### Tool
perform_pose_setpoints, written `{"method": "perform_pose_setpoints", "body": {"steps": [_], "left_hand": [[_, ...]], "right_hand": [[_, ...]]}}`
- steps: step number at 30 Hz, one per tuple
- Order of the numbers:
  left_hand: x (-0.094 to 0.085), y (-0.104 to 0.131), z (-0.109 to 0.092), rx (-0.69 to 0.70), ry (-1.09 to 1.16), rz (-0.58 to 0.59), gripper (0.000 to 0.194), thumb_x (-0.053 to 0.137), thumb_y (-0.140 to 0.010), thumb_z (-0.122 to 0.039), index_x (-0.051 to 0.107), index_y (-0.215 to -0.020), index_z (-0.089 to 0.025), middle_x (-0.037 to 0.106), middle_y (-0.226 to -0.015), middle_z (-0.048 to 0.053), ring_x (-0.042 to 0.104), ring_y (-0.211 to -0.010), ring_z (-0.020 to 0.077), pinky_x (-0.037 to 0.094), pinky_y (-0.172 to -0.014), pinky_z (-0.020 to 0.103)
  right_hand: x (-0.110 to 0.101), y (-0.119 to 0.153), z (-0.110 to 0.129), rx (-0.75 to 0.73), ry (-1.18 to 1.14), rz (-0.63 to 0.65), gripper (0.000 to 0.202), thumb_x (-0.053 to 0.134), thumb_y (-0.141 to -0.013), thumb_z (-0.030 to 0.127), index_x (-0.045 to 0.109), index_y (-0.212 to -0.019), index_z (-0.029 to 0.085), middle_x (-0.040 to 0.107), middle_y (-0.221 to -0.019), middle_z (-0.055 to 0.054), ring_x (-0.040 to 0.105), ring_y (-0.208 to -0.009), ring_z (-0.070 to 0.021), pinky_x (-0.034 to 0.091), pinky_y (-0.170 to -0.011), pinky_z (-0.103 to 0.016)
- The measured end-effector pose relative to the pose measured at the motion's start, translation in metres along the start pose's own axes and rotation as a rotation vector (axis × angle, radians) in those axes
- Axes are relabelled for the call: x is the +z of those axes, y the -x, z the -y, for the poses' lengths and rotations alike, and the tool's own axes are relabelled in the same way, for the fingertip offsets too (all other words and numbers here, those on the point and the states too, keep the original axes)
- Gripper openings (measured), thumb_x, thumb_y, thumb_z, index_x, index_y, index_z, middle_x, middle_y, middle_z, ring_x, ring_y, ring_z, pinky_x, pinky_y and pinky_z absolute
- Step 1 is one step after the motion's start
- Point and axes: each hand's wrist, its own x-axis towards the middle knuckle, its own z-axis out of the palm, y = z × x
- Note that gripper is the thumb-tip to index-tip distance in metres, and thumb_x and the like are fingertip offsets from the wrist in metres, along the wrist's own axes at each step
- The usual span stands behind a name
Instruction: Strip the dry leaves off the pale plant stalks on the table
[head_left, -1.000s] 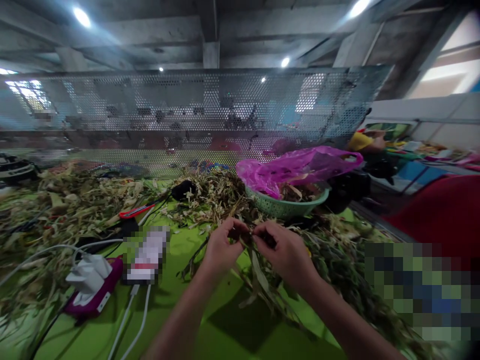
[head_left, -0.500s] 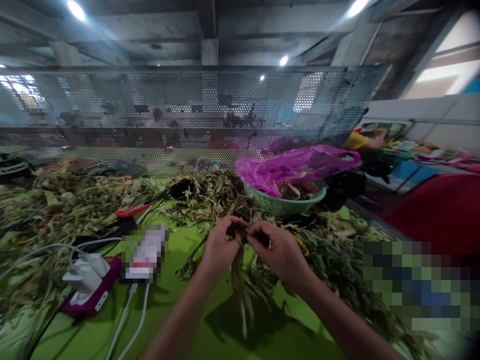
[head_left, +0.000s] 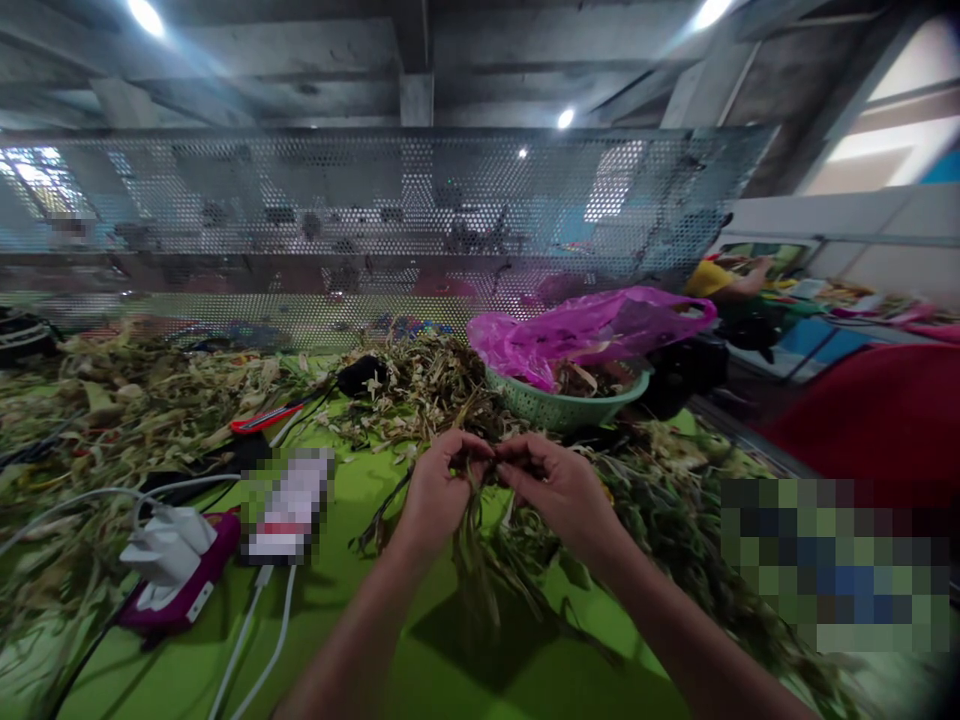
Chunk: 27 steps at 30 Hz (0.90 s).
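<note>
My left hand [head_left: 442, 490] is closed around a bundle of dried plant stalks [head_left: 472, 540], whose ends hang down over the green table [head_left: 375, 620]. Close beside it, my right hand [head_left: 547, 485] has its thumb and fingers pinched together near the top of the bundle; what lies between those fingertips is too small to make out. More dark green stalks [head_left: 667, 500] lie to the right of my hands, and a heap of dry leaves [head_left: 435, 375] sits beyond them.
Behind my hands stands a green basket [head_left: 562, 408] with a pink plastic bag [head_left: 585, 325] on it. To the left are a phone [head_left: 292, 505] with cables, a purple power strip [head_left: 184, 590] and a red cutter [head_left: 266, 418]. A perforated metal screen [head_left: 337, 230] spans the back.
The hanging stalks have shifted slightly to the left and spread. My right hand's fingers have changed their pose a little, staying close to the left hand.
</note>
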Motion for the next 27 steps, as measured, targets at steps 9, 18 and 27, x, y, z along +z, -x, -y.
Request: {"method": "perform_pose_setpoints", "body": {"steps": [9, 18, 27], "left_hand": [[0.0014, 0.0015, 0.0002, -0.062, 0.033, 0.0, 0.009, 0.061, -0.073, -0.015, 0.064, -0.081, -0.017, 0.064, -0.079, 0.002, 0.057, -0.076, 0.014, 0.044, -0.07, 0.024], [0.0006, 0.0009, 0.0018, -0.047, 0.037, -0.011, 0.007, 0.061, -0.073, -0.017, 0.064, -0.08, -0.016, 0.062, -0.074, 0.001, 0.055, -0.07, 0.0122, 0.044, -0.065, 0.022], [0.0008, -0.0001, 0.0024, -0.055, -0.045, -0.019, 0.011, 0.061, -0.075, -0.021, 0.064, -0.084, -0.015, 0.064, -0.08, 0.003, 0.057, -0.074, 0.0141, 0.045, -0.07, 0.025]], "right_hand": [[-0.0021, 0.0017, 0.0046, -0.04, 0.134, -0.102, 0.006, 0.051, -0.086, 0.025, 0.054, -0.089, 0.022, 0.059, -0.071, 0.002, 0.054, -0.056, -0.0124, 0.043, -0.055, -0.024], [-0.0045, 0.0008, 0.0037, -0.131, 0.156, -0.023, 0.018, 0.056, -0.083, 0.019, 0.061, -0.1, 0.023, 0.066, -0.089, -0.002, 0.062, -0.079, -0.0168, 0.046, -0.071, -0.027], [-0.0053, -0.0012, 0.002, -0.08, 0.133, -0.059, 0.01, 0.055, -0.087, 0.03, 0.06, -0.085, 0.021, 0.061, -0.077, 0.0, 0.057, -0.066, -0.0139, 0.044, -0.064, -0.025]]}}
